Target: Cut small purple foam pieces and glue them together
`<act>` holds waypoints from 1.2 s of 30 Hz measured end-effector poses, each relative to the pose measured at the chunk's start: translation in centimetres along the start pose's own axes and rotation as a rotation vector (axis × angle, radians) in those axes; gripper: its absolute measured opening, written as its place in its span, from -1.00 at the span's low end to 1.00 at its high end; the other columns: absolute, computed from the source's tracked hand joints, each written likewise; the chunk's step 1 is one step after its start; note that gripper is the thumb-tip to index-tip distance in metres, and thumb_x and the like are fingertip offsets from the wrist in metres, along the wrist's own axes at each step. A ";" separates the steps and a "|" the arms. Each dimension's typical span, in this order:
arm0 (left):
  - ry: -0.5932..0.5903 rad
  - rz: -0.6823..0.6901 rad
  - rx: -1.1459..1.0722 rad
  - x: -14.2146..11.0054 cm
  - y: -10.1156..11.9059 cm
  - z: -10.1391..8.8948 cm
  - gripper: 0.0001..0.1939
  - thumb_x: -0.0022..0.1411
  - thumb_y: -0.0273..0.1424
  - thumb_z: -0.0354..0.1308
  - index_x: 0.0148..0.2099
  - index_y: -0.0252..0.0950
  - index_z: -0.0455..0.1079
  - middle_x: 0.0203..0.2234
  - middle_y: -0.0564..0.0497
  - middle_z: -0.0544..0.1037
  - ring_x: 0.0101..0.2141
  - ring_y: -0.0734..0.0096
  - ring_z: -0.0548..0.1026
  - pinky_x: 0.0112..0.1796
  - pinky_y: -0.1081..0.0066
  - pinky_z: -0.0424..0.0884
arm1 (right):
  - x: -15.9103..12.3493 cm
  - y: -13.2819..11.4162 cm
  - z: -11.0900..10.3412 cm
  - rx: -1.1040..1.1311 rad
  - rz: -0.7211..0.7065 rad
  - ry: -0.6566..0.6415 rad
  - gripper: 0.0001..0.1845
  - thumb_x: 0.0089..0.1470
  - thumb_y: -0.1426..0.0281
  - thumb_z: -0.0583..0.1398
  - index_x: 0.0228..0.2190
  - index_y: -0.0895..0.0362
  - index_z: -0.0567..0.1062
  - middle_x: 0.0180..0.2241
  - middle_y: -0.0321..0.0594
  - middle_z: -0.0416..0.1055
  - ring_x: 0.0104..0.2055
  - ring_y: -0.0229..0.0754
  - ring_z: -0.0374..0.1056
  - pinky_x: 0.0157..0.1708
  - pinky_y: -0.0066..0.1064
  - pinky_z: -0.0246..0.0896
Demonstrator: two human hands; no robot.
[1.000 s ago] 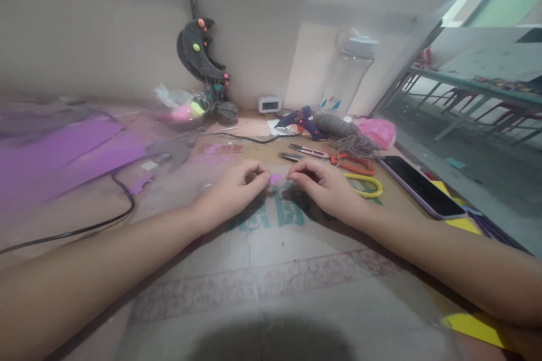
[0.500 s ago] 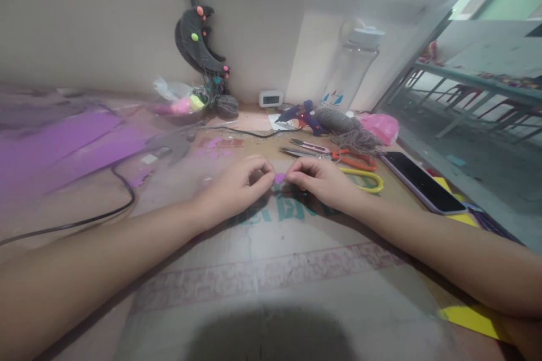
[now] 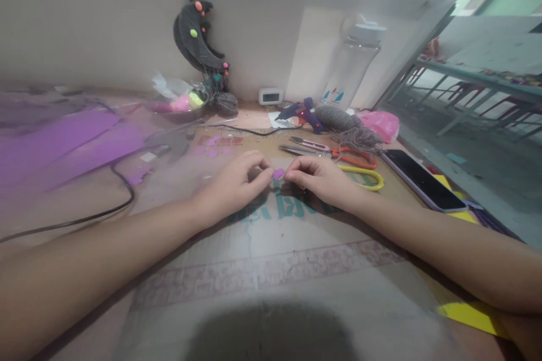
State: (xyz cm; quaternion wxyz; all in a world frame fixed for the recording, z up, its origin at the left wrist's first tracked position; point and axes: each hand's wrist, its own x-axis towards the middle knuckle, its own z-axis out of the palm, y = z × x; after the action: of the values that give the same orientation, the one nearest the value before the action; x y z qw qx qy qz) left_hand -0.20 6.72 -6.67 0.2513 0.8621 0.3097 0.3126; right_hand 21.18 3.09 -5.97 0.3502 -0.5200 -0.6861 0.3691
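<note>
Between my two hands is a small purple cut-out piece [image 3: 278, 174], perhaps foam or felt, raised a little over the printed board. The fingertips of my left hand [image 3: 249, 177] pinch at its left edge. On its right side my right hand [image 3: 311, 175] has thumb and forefinger pressed together at the edge. Its exact outline is too small to make out. Close behind my right hand lie yellow-handled scissors [image 3: 368, 178], partly covered by that hand, and orange-handled scissors [image 3: 358, 157]. Small thread snips [image 3: 309, 143] rest beside them.
A glue gun [image 3: 302, 114], grey yarn [image 3: 339, 118], a clear bottle [image 3: 353, 65] and a small digital clock [image 3: 270, 96] stand along the wall. A phone [image 3: 423, 179] lies at right. Purple sheets [image 3: 68, 135] and a black cable [image 3: 127, 197] are at left. A dark crescent ornament [image 3: 190, 39] hangs behind.
Both hands stay nearly in place around the purple piece, which now shows slightly more between the fingertips. The view has shifted very little.
</note>
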 end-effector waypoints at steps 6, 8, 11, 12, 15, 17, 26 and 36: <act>-0.018 0.043 0.042 -0.1 0.2 0.1 -0.81 0.34 -0.37 0.01 -0.32 -0.27 0.35 -0.37 0.03 0.47 -0.26 0.32 0.44 -0.19 0.30 0.33 | 0.1 0.0 0.1 0.017 0.012 -0.004 -0.71 0.02 0.17 0.25 -0.49 0.16 0.49 -0.61 -0.38 0.28 -0.56 -0.33 0.14 -0.54 -0.45 0.05; -0.024 0.068 0.063 -0.2 0.2 0.1 -0.81 0.35 -0.37 0.00 -0.33 -0.27 0.34 -0.38 0.02 0.47 -0.27 0.32 0.43 -0.19 0.29 0.32 | 0.1 0.0 0.0 0.010 0.011 -0.008 -0.71 0.02 0.17 0.25 -0.49 0.16 0.49 -0.61 -0.39 0.28 -0.56 -0.32 0.15 -0.54 -0.45 0.05; -0.030 0.095 0.090 -0.2 0.2 0.1 -0.81 0.34 -0.38 0.00 -0.34 -0.27 0.34 -0.37 0.02 0.46 -0.27 0.32 0.43 -0.20 0.29 0.32 | 0.1 0.0 0.0 -0.001 0.012 -0.018 -0.71 0.02 0.17 0.25 -0.48 0.17 0.51 -0.61 -0.39 0.28 -0.55 -0.32 0.15 -0.53 -0.45 0.05; -0.031 0.100 0.094 -0.2 0.2 0.0 -0.81 0.34 -0.38 0.00 -0.34 -0.27 0.34 -0.37 0.02 0.46 -0.27 0.32 0.42 -0.20 0.29 0.32 | 0.1 0.0 0.0 -0.003 0.014 -0.023 -0.71 0.02 0.17 0.25 -0.48 0.17 0.51 -0.60 -0.39 0.28 -0.55 -0.32 0.15 -0.53 -0.45 0.05; -0.032 0.105 0.105 -0.3 0.2 0.0 -0.81 0.34 -0.38 0.00 -0.33 -0.27 0.34 -0.37 0.02 0.46 -0.27 0.32 0.43 -0.19 0.30 0.32 | 0.1 -0.1 -0.1 -0.002 0.023 -0.029 -0.71 0.01 0.17 0.25 -0.48 0.17 0.51 -0.61 -0.39 0.28 -0.55 -0.32 0.15 -0.53 -0.45 0.06; -0.034 0.102 0.110 -0.2 0.2 0.0 -0.81 0.34 -0.38 -0.01 -0.34 -0.27 0.33 -0.38 0.02 0.46 -0.27 0.32 0.43 -0.20 0.30 0.32 | 0.1 -0.1 -0.1 0.003 0.031 -0.034 -0.71 0.01 0.18 0.24 -0.49 0.16 0.51 -0.62 -0.39 0.27 -0.56 -0.32 0.15 -0.54 -0.45 0.06; -0.040 0.108 0.116 -0.2 0.2 0.1 -0.81 0.34 -0.37 0.00 -0.34 -0.26 0.33 -0.38 0.01 0.46 -0.27 0.30 0.44 -0.19 0.28 0.32 | 0.2 -0.3 0.0 -0.007 0.025 -0.032 -0.72 0.00 0.19 0.24 -0.50 0.16 0.52 -0.62 -0.37 0.29 -0.56 -0.32 0.15 -0.55 -0.45 0.06; -0.050 0.126 0.127 -0.3 0.2 0.0 -0.74 0.38 -0.28 0.00 -0.32 -0.25 0.39 -0.37 0.02 0.51 -0.26 0.31 0.45 -0.17 0.27 0.32 | 0.0 -0.5 0.1 0.012 0.055 -0.028 -0.72 0.05 0.19 0.24 -0.48 0.16 0.49 -0.61 -0.37 0.32 -0.60 -0.34 0.18 -0.60 -0.49 0.09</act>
State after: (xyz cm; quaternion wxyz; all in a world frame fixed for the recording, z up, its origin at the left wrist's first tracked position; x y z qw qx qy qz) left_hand -0.30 6.34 -6.67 0.1836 0.9017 0.2675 0.2859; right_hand 20.91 3.00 -5.58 0.3334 -0.5312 -0.6742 0.3899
